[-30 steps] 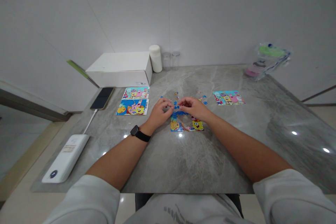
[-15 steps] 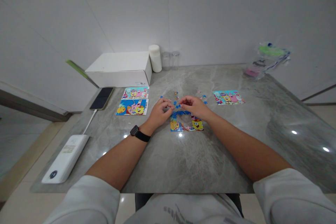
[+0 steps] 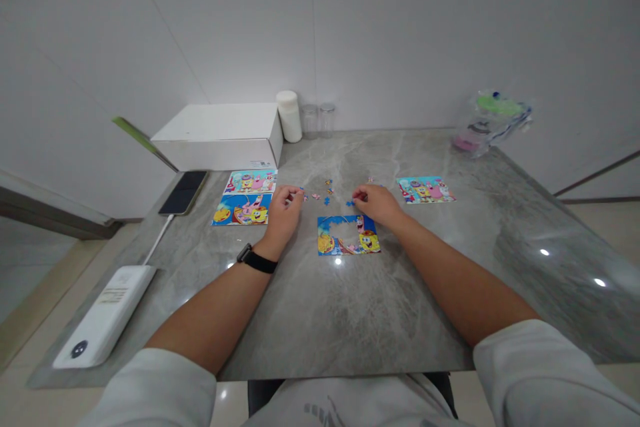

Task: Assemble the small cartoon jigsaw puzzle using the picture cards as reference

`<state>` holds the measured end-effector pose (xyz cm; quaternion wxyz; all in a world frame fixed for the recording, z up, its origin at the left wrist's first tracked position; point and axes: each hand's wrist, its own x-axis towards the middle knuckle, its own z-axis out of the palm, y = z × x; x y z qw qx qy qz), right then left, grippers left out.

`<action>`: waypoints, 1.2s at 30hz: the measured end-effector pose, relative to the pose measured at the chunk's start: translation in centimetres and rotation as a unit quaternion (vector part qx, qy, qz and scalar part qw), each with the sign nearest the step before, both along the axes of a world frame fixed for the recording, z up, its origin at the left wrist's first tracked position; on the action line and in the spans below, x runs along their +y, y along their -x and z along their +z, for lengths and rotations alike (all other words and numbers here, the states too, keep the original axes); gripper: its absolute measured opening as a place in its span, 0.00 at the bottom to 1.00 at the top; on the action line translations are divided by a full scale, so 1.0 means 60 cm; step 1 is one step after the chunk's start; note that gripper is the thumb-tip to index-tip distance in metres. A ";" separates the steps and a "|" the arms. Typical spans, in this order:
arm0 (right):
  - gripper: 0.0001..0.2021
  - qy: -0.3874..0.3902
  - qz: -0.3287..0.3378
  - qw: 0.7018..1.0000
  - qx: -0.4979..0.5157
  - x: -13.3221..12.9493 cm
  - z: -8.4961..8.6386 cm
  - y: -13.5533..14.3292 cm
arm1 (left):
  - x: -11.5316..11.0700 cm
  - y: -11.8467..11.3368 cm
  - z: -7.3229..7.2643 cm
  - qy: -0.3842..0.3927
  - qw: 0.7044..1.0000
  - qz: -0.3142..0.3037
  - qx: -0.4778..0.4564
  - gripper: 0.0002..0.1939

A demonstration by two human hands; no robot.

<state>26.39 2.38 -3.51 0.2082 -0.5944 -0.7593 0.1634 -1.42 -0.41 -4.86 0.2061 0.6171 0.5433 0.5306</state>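
We have a partly built jigsaw [image 3: 326, 244] flat on the grey worktop [image 3: 350, 320], between our forearms, its middle unfilled. Beyond it lie loose pieces [image 3: 327, 201]. Our right hand [image 3: 379, 205] is bent, fingertips at a blue piece [image 3: 349, 203]; we cannot tell whether it grips it. Our left hand [image 3: 284, 213] curls beside the leftmost pieces, and we cannot tell whether it is closed on any. Just left of that hand we see 2 picture cards [image 3: 243, 209], 1 above the other; another card [image 3: 426, 190] lies beyond our right hand. At the back, a white bottle [image 3: 289, 117] stands between a white box [image 3: 215, 140] and 2 clear glasses [image 3: 327, 120]. A phone [image 3: 184, 192] lies at left, cabled to a white power bank [image 3: 106, 317].
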 end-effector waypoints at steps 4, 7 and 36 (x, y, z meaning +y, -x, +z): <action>0.07 -0.026 -0.042 0.999 0.012 0.008 0.032 -0.021 | 0.003 0.001 -0.004 0.018 0.998 0.020 -0.052 0.06; 0.08 -0.048 -0.082 0.995 0.035 0.016 0.066 -0.047 | 0.007 0.002 -0.010 0.016 0.998 0.024 -0.064 0.07; 0.10 0.016 -0.143 0.980 -0.136 0.041 0.095 -0.136 | 0.001 -0.003 0.001 0.016 0.997 0.004 -0.081 0.07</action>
